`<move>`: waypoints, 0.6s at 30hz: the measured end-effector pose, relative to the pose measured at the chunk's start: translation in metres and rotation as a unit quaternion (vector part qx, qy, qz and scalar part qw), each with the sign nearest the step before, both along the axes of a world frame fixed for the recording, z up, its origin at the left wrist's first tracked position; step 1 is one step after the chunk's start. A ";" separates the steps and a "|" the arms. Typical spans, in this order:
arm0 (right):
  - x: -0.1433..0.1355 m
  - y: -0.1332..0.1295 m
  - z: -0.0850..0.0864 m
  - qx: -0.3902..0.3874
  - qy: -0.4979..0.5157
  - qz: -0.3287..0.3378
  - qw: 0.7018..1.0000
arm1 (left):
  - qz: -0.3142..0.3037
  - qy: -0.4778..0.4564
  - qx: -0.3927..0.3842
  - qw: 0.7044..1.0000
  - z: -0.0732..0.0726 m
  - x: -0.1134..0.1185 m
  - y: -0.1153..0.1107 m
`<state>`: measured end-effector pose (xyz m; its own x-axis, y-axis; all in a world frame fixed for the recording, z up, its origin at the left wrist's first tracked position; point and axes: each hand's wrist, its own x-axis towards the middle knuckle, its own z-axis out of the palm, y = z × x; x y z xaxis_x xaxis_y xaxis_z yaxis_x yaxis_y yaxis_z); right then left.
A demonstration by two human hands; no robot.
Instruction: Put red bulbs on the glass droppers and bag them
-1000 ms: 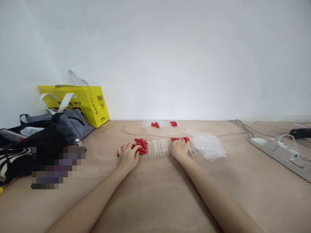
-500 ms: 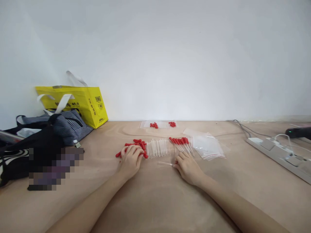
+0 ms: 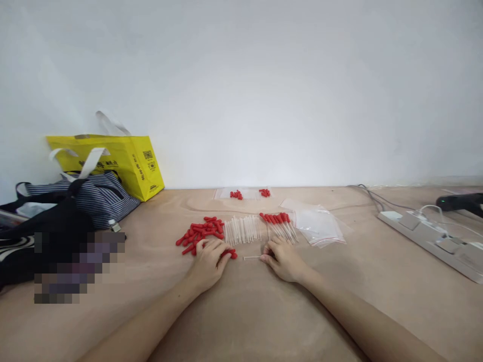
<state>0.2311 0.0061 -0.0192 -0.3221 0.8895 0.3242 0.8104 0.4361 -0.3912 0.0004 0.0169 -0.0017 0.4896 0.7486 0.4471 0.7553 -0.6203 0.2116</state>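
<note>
My left hand (image 3: 211, 260) is closed, pinching a red rubber dropper bulb (image 3: 234, 255) between thumb and fingers. Its narrow end is hidden by the fingers. Facing it, my right hand (image 3: 281, 259) grips a thin clear dropper tube (image 3: 251, 258) that points left towards the bulb; the two are apart. Behind my left hand lies a loose pile of red bulbs (image 3: 202, 230). A row of clear tubes (image 3: 243, 230) lies beside that pile. Just beyond my right hand rests a row of droppers (image 3: 278, 223) with red bulbs fitted on their tubes.
Clear zip bags (image 3: 320, 226) lie to the right. At the wall is a filled bag (image 3: 249, 193) with red bulbs. A yellow bag (image 3: 139, 166), a striped bag (image 3: 109, 198) and a black bag (image 3: 64, 221) stand left. A white power strip (image 3: 426, 246) with cables sits right.
My left hand has left the bulb pile and come right and nearer with one red bulb. My right hand still grips the tube, now a little further left. The view has shifted slightly.
</note>
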 end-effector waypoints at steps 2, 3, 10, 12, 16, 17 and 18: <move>-0.001 0.000 -0.002 0.015 0.001 -0.020 1.000 | 0.014 -0.015 0.016 1.000 0.000 0.000 0.000; -0.002 0.000 -0.003 0.022 0.009 -0.025 0.999 | 0.018 -0.022 0.021 0.999 0.001 0.001 0.000; -0.010 -0.007 -0.003 0.049 0.128 0.015 0.990 | -0.027 -0.025 0.027 0.999 0.006 0.007 -0.009; -0.013 -0.010 -0.002 0.059 0.133 0.016 0.989 | -0.032 -0.025 0.025 0.999 0.006 0.008 -0.010; -0.019 -0.015 0.000 0.053 0.133 0.037 0.989 | -0.029 -0.031 0.026 0.999 0.004 0.009 -0.010; -0.020 -0.016 0.001 0.051 0.129 0.047 0.989 | -0.029 -0.035 0.026 0.999 0.004 0.009 -0.010; -0.021 -0.018 0.002 0.051 0.122 0.058 0.989 | -0.030 -0.040 0.025 0.998 0.003 0.010 -0.010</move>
